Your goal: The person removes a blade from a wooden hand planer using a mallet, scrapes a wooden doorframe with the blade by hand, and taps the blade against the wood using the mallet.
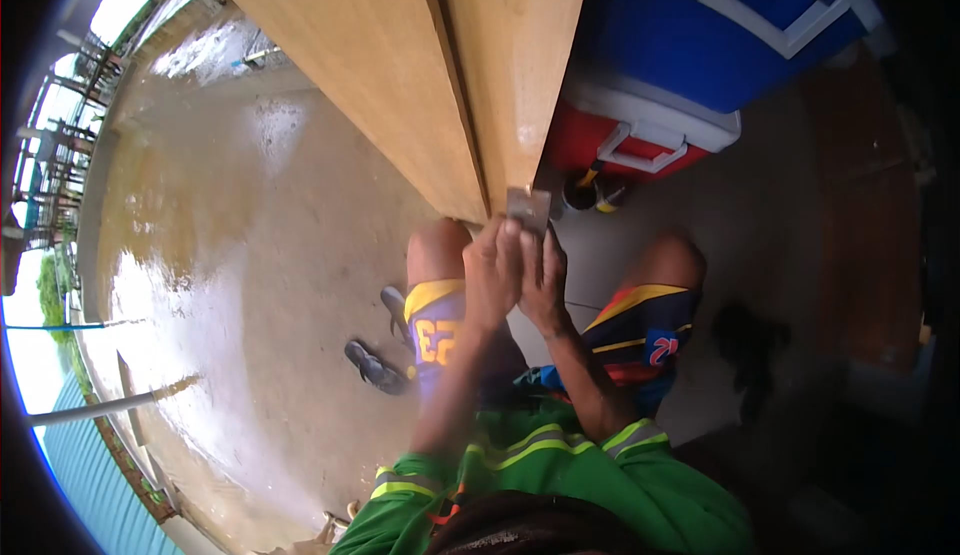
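Observation:
A small flat metal plate (528,209) lies at the lower end of a tall wooden panel (500,75). My left hand (491,273) is closed, with its thumb and fingertips at the plate's lower left edge. Beside it, my right hand (543,280) is closed too, its fingertips on the lower edge of the same plate. Both hands touch each other between my bare knees. The undersides of the fingers are hidden.
At the upper right a blue cooler (650,35) stands near a red cooler with a white lid (650,115). Dark containers with yellow parts (580,193) sit below them. Flip-flops (375,367) lie on the wet concrete floor (300,255) at left.

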### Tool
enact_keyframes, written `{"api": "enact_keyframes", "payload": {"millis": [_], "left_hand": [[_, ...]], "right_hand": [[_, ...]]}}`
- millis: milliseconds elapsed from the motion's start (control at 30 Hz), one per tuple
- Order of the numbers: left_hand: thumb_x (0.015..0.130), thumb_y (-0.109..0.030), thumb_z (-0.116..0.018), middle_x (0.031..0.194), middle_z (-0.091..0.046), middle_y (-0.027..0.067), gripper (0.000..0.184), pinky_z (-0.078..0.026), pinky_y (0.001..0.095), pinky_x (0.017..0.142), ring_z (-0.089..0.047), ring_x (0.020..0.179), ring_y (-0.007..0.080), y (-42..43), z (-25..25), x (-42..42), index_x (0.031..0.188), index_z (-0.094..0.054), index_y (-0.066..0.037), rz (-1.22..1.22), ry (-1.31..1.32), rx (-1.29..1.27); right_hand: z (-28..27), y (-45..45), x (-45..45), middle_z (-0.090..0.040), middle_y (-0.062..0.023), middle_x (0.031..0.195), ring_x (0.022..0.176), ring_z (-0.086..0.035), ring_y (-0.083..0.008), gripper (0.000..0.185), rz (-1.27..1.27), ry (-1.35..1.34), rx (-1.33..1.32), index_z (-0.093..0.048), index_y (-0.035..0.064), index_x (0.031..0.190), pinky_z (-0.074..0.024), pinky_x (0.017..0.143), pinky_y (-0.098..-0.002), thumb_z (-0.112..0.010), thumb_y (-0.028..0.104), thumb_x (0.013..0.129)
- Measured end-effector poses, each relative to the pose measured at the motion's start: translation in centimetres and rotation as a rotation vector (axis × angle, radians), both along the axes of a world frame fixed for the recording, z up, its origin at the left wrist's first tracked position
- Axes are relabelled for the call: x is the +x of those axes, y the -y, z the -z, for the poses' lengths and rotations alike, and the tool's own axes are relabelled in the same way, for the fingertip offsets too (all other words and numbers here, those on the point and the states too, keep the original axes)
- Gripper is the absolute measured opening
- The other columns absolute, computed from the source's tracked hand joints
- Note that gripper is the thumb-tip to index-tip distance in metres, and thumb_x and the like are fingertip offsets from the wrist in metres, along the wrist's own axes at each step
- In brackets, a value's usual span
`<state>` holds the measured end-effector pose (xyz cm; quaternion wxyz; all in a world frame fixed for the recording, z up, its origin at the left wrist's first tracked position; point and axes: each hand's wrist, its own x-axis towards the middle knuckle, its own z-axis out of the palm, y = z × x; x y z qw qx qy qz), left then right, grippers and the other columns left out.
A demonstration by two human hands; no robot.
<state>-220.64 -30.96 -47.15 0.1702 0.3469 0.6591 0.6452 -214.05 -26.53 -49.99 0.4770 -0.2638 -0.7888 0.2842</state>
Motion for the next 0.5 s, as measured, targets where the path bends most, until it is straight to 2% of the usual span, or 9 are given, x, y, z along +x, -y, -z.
{"api": "enact_keyframes", "payload": {"millis": [67, 167, 233, 300, 367, 400, 433, 467, 500], "left_hand": [[0.102, -0.029, -0.044, 0.065, -0.050, 0.0195, 0.033, -0.044, 0.0353, 0.056, -0.047, 0.058, 0.0216, 0.2, 0.3, 0.4, 0.090, -0.056, -0.001, 0.001, 0.044, -0.013], [0.102, -0.029, -0.044, 0.066, -0.051, 0.0195, 0.033, -0.045, 0.0360, 0.057, -0.047, 0.059, 0.0222, -0.1, -0.3, 0.1, 0.091, -0.057, -0.001, 0.022, 0.091, -0.040], [0.102, -0.028, -0.044, 0.064, -0.050, 0.0175, 0.033, -0.044, 0.0350, 0.056, -0.046, 0.058, 0.0206, 0.1, -0.2, 0.6, 0.088, -0.055, 0.000, 0.002, 0.066, -0.024], [0.102, -0.026, -0.043, 0.064, -0.049, 0.0159, 0.033, -0.043, 0.0336, 0.054, -0.044, 0.058, 0.0182, -0.2, 0.5, 0.3, 0.086, -0.054, 0.000, 0.021, 0.001, -0.004], [0.102, -0.026, -0.043, 0.064, -0.049, 0.0169, 0.032, -0.043, 0.0350, 0.054, -0.046, 0.056, 0.0226, -1.0, -0.7, -0.5, 0.086, -0.054, 0.000, 0.010, -0.049, 0.013], [0.102, -0.026, -0.043, 0.064, -0.049, 0.0174, 0.032, -0.042, 0.0357, 0.054, -0.047, 0.055, 0.0249, -1.1, -1.4, -0.6, 0.085, -0.054, 0.000, 0.001, -0.061, 0.008], [0.102, -0.025, -0.043, 0.064, -0.049, 0.0179, 0.032, -0.042, 0.0363, 0.054, -0.048, 0.054, 0.0271, -0.5, -1.8, -0.4, 0.085, -0.054, 0.000, -0.008, -0.061, -0.018], [0.102, -0.026, -0.043, 0.066, -0.051, 0.0208, 0.033, -0.043, 0.0382, 0.055, -0.050, 0.055, 0.0329, -0.3, -2.3, -0.3, 0.085, -0.054, 0.000, 0.020, 0.052, -0.037], [0.102, -0.027, -0.043, 0.066, -0.051, 0.0214, 0.033, -0.043, 0.0384, 0.055, -0.050, 0.055, 0.0336, -0.2, -2.0, -0.3, 0.085, -0.054, 0.000, 0.004, 0.001, -0.066]], "right_hand": [[-0.2, -0.2, 0.0, -0.062, -0.0240, 0.104, 0.088, -0.063, -0.0420, 0.025, 0.014, -0.018, 0.070, -0.056, 0.0031, 0.113, -0.0493, 0.070, -0.0446, -0.050, 0.022, 0.098], [1.0, 0.1, 0.9, -0.063, -0.0230, 0.106, 0.090, -0.064, -0.0403, 0.027, -0.052, 0.018, -0.168, -0.056, 0.0036, 0.116, -0.0498, 0.074, -0.0412, -0.051, 0.023, 0.098], [-1.6, -0.4, 0.6, -0.063, -0.0229, 0.105, 0.089, -0.064, -0.0407, 0.026, -0.207, -0.139, -0.614, -0.056, 0.0034, 0.115, -0.0497, 0.073, -0.0407, -0.050, 0.023, 0.098], [0.0, -0.3, 0.5, -0.063, -0.0231, 0.104, 0.089, -0.063, -0.0413, 0.027, -0.026, 0.101, -0.103, -0.056, 0.0015, 0.115, -0.0497, 0.073, -0.0408, -0.050, 0.022, 0.098], [-1.2, -0.1, 0.3, -0.062, -0.0234, 0.104, 0.089, -0.063, -0.0413, 0.027, -0.157, -0.228, -0.418, -0.055, 0.0006, 0.114, -0.0494, 0.072, -0.0415, -0.050, 0.022, 0.098], [-0.7, -0.9, 0.2, -0.062, -0.0242, 0.105, 0.092, -0.064, -0.0403, 0.027, -0.115, -0.045, -0.117, -0.056, 0.0007, 0.113, -0.0491, 0.071, -0.0423, -0.049, 0.022, 0.099], [-0.2, -0.8, 0.4, -0.062, -0.0244, 0.106, 0.092, -0.064, -0.0404, 0.026, -0.099, 0.002, -0.111, -0.056, 0.0008, 0.114, -0.0491, 0.071, -0.0431, -0.049, 0.021, 0.098], [-0.3, -0.6, 0.5, -0.061, -0.0246, 0.106, 0.092, -0.064, -0.0404, 0.025, -0.084, 0.049, -0.105, -0.056, 0.0009, 0.114, -0.0492, 0.071, -0.0439, -0.050, 0.019, 0.098], [-2.0, -0.7, 0.2, -0.062, -0.0246, 0.105, 0.091, -0.063, -0.0410, 0.025, -0.191, -0.093, -0.416, -0.056, 0.0010, 0.114, -0.0492, 0.071, -0.0445, -0.050, 0.018, 0.097]]}}
